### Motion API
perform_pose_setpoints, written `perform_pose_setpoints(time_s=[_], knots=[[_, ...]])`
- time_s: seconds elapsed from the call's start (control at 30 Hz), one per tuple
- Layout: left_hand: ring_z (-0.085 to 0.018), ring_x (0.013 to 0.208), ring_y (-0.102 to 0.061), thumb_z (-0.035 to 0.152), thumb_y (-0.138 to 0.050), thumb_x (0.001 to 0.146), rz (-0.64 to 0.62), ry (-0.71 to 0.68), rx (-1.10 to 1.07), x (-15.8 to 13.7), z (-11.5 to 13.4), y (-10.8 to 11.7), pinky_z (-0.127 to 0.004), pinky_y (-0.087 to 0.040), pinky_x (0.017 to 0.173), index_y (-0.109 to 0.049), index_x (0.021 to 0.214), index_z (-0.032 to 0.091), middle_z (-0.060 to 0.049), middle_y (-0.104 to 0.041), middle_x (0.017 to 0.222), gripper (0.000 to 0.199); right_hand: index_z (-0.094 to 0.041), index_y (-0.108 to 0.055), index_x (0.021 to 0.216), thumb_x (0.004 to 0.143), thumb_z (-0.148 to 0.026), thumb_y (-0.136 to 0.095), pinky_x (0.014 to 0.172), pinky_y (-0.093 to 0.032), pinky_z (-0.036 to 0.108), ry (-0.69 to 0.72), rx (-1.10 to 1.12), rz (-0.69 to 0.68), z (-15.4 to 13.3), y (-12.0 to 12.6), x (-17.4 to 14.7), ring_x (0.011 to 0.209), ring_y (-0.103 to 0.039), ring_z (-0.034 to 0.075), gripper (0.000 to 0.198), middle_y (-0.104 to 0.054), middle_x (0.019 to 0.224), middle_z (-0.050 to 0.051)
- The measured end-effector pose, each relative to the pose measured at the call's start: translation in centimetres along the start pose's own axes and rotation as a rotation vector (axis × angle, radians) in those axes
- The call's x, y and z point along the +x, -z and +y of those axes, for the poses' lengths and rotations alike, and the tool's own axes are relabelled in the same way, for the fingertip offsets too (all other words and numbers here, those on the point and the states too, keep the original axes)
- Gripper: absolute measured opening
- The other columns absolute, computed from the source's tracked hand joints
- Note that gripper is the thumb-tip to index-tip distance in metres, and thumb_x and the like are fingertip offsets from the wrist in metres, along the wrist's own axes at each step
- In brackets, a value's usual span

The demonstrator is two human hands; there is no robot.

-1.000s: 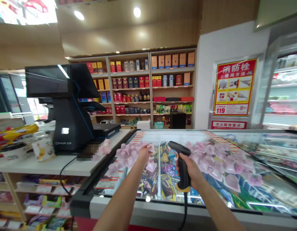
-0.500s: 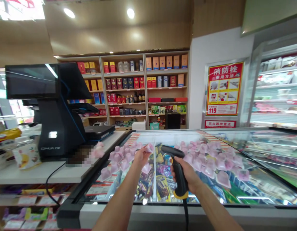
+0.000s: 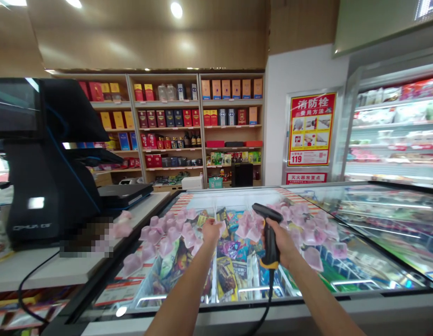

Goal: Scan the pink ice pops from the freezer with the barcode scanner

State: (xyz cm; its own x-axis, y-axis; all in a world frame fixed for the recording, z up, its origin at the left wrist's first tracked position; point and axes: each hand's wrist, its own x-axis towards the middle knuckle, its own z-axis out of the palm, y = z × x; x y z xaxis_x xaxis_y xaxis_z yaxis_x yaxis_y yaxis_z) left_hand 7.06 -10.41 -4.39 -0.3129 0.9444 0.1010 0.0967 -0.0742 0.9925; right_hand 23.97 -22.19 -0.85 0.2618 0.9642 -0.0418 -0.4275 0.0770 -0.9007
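My right hand (image 3: 283,239) is wrapped around the handle of a black and yellow barcode scanner (image 3: 271,245), its head tilted up and to the left and its cable hanging down. To the left of it, my left hand (image 3: 211,230) is closed, its fingertips pinching a small translucent pink cup (image 3: 221,227), partly hidden by the hand. Both hands are over the glass top of a chest freezer (image 3: 237,306). Many similar pink cups (image 3: 309,237) lie spread on the glass in groups left and right. Below the glass are colourful wrapped packs (image 3: 227,275).
On the left, a black point-of-sale terminal (image 3: 51,186) stands on a white counter (image 3: 37,270), its black cable (image 3: 22,284) drooping over the edge. Shelves with boxes (image 3: 167,119) line the back wall. A red sign (image 3: 309,130) hangs beside a chilled display (image 3: 391,126).
The view has swung right. The scanner has moved right, away from my left hand, and the gap between my hands is wider. My left hand has dropped a little, still pinching the pink cup.
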Motion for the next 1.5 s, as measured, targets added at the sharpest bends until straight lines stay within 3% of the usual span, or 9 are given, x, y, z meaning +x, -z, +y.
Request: perform_pose_setpoints(time_s=[0.2,0.3,0.43,0.57,0.67,0.73,0.9,1.2,1.5], knots=[[-0.017,0.090,-0.051,0.029,-0.046,0.077,-0.100,-0.044,0.257,-1.6,-0.5,-4.4,-0.038,-0.043,0.075,-0.048,0.105,0.015,-0.007,-0.051,0.106,0.031,-0.015,-0.051,0.066,0.063,-0.038,-0.056,0.033,-0.040,0.020,0.015,-0.021,0.034,-0.2,1.3,0.0,0.036,-0.047,0.009,0.024,-0.051,0.043,-0.003],[-0.017,0.089,-0.052,0.029,-0.045,0.078,-0.152,-0.089,0.294,-1.6,0.3,-4.3,-0.038,-0.043,0.076,-0.048,0.103,0.016,-0.006,-0.051,0.105,0.029,-0.015,-0.051,0.065,0.063,-0.039,-0.056,0.033,-0.039,0.020,0.018,-0.028,0.008,-0.1,0.9,-0.2,0.035,-0.046,0.008,0.025,-0.050,0.043,-0.004],[-0.018,0.097,-0.047,0.024,-0.049,0.075,-0.130,-0.149,0.282,-0.7,1.4,0.9,-0.040,-0.038,0.082,-0.053,0.094,0.015,-0.006,-0.050,0.108,0.022,-0.015,-0.050,0.063,0.064,-0.041,-0.054,0.033,-0.039,0.020,0.013,-0.044,-0.060,0.7,-0.6,-0.5,0.035,-0.045,0.008,0.027,-0.050,0.044,-0.003],[-0.026,0.107,-0.040,0.006,-0.069,0.047,-0.100,-0.105,0.225,-1.0,1.2,7.5,-0.030,-0.034,0.082,-0.055,0.059,0.019,-0.004,-0.056,0.088,0.023,-0.015,-0.051,0.065,0.064,-0.042,-0.054,0.033,-0.038,0.020,-0.009,-0.060,-0.103,1.8,-2.5,-1.1,0.035,-0.045,0.008,0.027,-0.051,0.045,-0.003],[-0.023,0.097,-0.048,0.004,-0.069,0.048,-0.137,-0.012,0.144,-1.7,0.1,9.4,-0.029,-0.036,0.078,-0.053,0.054,0.018,-0.002,-0.057,0.074,0.022,-0.015,-0.049,0.062,0.065,-0.043,-0.051,0.032,-0.037,0.020,-0.050,-0.103,-0.138,2.4,-3.8,-1.7,0.034,-0.044,0.008,0.029,-0.050,0.043,-0.002],[-0.017,0.089,-0.052,0.015,-0.061,0.064,-0.167,0.058,0.060,-1.8,-0.3,9.3,-0.031,-0.040,0.075,-0.057,0.069,0.016,-0.002,-0.057,0.081,0.007,-0.014,-0.049,0.061,0.066,-0.044,-0.050,0.032,-0.036,0.020,-0.056,-0.133,-0.162,2.6,-4.5,-2.3,0.033,-0.043,0.008,0.030,-0.049,0.043,-0.002],[-0.015,0.084,-0.053,0.029,-0.044,0.078,-0.227,0.213,-0.247,-0.1,0.8,8.2,-0.034,-0.045,0.071,-0.049,0.102,0.016,-0.006,-0.053,0.102,0.027,-0.014,-0.050,0.065,0.065,-0.043,-0.052,0.032,-0.036,0.020,-0.053,-0.120,-0.201,2.6,-5.9,-3.5,0.034,-0.043,0.007,0.028,-0.050,0.046,-0.003],[-0.013,0.080,-0.054,0.027,-0.044,0.078,-0.251,0.264,-0.693,1.4,2.4,8.0,-0.032,-0.046,0.067,-0.049,0.101,0.015,-0.005,-0.054,0.099,0.026,-0.014,-0.051,0.067,0.066,-0.042,-0.048,0.032,-0.036,0.020,-0.103,-0.128,-0.287,1.9,-7.1,-4.4,0.033,-0.043,0.008,0.029,-0.049,0.041,-0.003],[-0.013,0.080,-0.054,0.028,-0.043,0.079,-0.263,0.281,-0.656,1.5,1.9,7.5,-0.032,-0.046,0.068,-0.050,0.100,0.016,-0.005,-0.053,0.100,0.025,-0.015,-0.049,0.067,0.066,-0.043,-0.050,0.032,-0.037,0.020,-0.107,-0.079,-0.298,1.9,-6.0,-3.4,0.036,-0.044,0.007,0.028,-0.052,0.048,-0.002]])
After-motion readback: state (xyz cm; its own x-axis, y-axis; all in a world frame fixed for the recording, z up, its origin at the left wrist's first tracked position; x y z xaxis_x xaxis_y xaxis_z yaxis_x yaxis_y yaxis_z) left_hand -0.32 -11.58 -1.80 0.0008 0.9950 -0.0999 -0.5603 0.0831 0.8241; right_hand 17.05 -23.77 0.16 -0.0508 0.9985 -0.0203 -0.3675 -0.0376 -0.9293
